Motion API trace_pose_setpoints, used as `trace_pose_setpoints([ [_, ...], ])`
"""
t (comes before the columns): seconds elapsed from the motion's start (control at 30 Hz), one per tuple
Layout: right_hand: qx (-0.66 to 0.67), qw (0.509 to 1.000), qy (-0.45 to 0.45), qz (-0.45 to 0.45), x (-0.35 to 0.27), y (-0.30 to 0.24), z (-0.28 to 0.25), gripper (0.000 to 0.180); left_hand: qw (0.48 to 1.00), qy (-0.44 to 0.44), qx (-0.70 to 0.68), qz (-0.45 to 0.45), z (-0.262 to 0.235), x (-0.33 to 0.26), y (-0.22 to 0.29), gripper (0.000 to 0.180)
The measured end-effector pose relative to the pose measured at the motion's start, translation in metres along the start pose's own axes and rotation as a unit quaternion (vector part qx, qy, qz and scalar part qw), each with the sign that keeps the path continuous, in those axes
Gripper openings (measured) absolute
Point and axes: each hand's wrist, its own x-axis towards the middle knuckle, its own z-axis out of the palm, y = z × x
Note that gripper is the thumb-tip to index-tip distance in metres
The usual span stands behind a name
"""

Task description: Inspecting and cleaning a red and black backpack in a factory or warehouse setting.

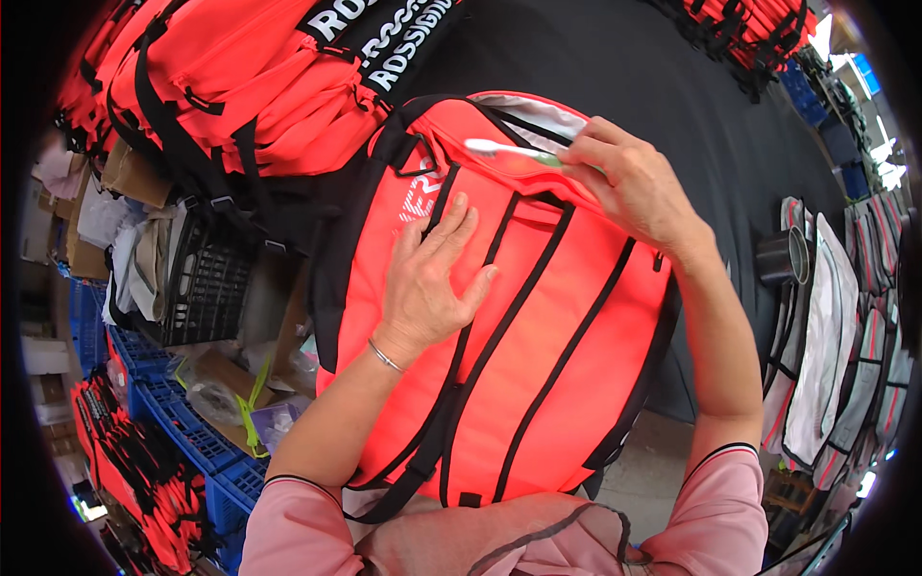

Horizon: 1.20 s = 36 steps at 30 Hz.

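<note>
A large bright coral-red backpack (567, 326) with black trim lies in front of me, its lower end against my body. Its far end gapes, showing a pale lining. My left hand (430, 274) rests flat on the left part of the bag, fingers spread, beside a white printed mark. At the open far edge, my right hand (629, 178) grips a white and green toothbrush (507, 149). The brush's bristle end points left, just over the red fabric by the opening. The fingers partly cover its handle.
Finished-looking red bags (240, 91) are piled at the far left, more red bags (744, 29) at the far right. Black cloth (730, 134) covers the table. A black crate (206, 288) and blue crates (182, 413) stand left. Grey fabric pieces (821, 346) and a metal cylinder (783, 255) are right.
</note>
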Motion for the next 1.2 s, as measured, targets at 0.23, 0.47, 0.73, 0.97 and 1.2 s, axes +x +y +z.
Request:
trace_pose_setpoints([
  [0.23,-0.033,0.998,-0.052,0.016,-0.018,0.003,-0.004,0.011,1.000,-0.014,0.000,-0.009,0.001,-0.002,-0.003,0.061],
  [0.47,-0.024,0.999,-0.006,-0.021,-0.007,0.001,0.001,0.012,1.000,-0.001,0.009,0.003,0.005,0.002,-0.002,0.059],
  [0.73,-0.059,0.995,-0.080,0.032,-0.021,0.006,-0.031,0.010,1.000,0.011,0.017,-0.002,0.001,-0.003,-0.005,0.060],
  [0.97,-0.047,0.997,-0.042,0.035,-0.029,0.009,-0.024,0.011,1.000,0.003,-0.013,0.009,0.005,0.000,-0.005,0.059],
  [1.2,-0.029,0.960,0.222,0.170,-0.110,0.044,-0.089,0.018,0.999,-0.006,0.025,0.022,0.006,-0.004,-0.015,0.052],
])
